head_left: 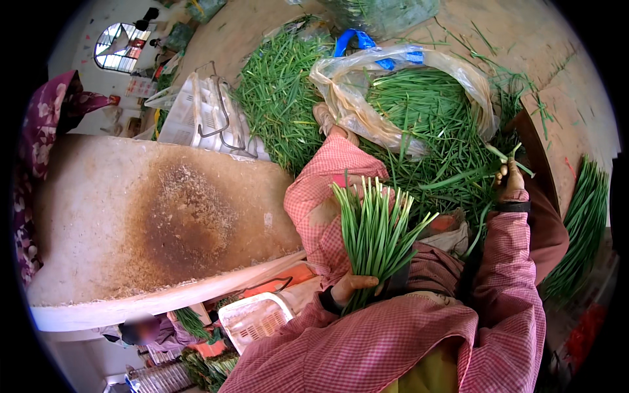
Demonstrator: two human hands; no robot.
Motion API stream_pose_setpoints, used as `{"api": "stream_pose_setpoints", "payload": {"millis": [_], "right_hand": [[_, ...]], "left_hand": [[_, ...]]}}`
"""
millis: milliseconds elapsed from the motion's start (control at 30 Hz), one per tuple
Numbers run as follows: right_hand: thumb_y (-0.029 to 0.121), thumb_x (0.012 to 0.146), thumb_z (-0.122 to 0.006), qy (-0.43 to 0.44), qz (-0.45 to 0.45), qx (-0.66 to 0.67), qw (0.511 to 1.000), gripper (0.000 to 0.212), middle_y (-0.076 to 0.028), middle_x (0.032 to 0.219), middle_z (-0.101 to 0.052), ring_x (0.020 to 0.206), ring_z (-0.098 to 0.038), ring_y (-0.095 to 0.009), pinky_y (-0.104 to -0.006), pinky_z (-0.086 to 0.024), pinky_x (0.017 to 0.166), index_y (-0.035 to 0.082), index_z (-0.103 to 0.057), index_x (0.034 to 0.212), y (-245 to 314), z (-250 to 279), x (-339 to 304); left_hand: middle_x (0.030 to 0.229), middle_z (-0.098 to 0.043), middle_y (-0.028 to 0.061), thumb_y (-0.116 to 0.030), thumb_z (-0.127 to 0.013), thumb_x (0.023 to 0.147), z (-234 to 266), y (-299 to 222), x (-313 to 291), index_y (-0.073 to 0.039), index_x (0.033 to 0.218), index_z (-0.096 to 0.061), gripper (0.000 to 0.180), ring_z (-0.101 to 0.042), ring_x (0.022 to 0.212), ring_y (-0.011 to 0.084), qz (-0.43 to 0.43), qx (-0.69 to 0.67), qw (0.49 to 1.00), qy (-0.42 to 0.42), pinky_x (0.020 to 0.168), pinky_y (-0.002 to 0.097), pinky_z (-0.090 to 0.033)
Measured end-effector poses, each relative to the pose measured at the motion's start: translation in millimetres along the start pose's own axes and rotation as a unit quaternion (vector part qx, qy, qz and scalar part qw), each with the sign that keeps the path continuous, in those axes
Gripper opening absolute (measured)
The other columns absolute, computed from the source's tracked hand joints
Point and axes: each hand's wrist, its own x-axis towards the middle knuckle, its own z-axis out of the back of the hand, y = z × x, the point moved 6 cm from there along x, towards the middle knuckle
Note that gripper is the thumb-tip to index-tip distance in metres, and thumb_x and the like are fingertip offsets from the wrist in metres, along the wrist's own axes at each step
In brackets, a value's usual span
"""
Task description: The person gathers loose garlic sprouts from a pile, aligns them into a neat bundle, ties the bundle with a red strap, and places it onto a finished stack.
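Floor (226, 42) at eleven o'clock bears unbunched greens (278, 98); left grip (352, 287) clasps one aligned bunch (377, 232), right grip (510, 175) seemingly pinches stalks (496, 153).

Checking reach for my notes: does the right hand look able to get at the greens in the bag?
Probably yes: the bag is open, its greens lie exposed, and the right hand is near its edge, though already holding stalks.

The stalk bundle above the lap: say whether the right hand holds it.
No, the left hand holds the bundle; the right hand holds separate greens.
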Motion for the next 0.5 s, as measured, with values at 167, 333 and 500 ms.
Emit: {"api": "stream_pose_setpoints", "payload": {"millis": [167,333,500], "right_hand": [[0.036,0.070,-0.072,0.042,0.262,-0.734,0.625,0.096,-0.033,0.126,-0.036,0.116,-0.041,-0.039,-0.0392,-0.037,0.094,-0.003,-0.016,0.136,-23.8,-40.9,-66.7],[0.054,0.076,-0.060,0.516,-0.131,-0.068,0.844,0.099,-0.017,0.141,-0.023,0.129,-0.026,-0.028,-0.0409,-0.022,0.105,0.008,-0.002,0.141,-99.6,-146.3,-186.5],[0.048,0.078,-0.060,0.470,-0.183,0.077,0.860,0.083,-0.012,0.137,-0.033,0.122,-0.038,-0.024,-0.0417,-0.033,0.100,0.007,-0.020,0.138,-100.7,-184.2,-197.1]], "left_hand": [[0.091,-0.057,0.0078,-0.004,-0.060,0.075,-5.1,-14.6,-0.8,0.000,0.114,-0.048,0.040,-0.052,0.070,0.0142,-0.029,0.006,0.998,-0.052,0.060,0.0240,-0.041],[0.100,-0.058,0.0068,0.001,-0.060,0.074,-7.4,-34.0,12.6,0.000,0.115,-0.048,0.042,-0.056,0.083,0.0142,-0.122,0.214,0.960,-0.137,0.073,0.0266,-0.045],[0.107,-0.056,0.0184,-0.006,-0.062,0.071,-20.8,-53.8,8.7,0.000,0.129,-0.034,0.064,-0.059,0.091,0.0272,-0.190,0.636,0.675,-0.323,0.074,0.0335,-0.046]]}}
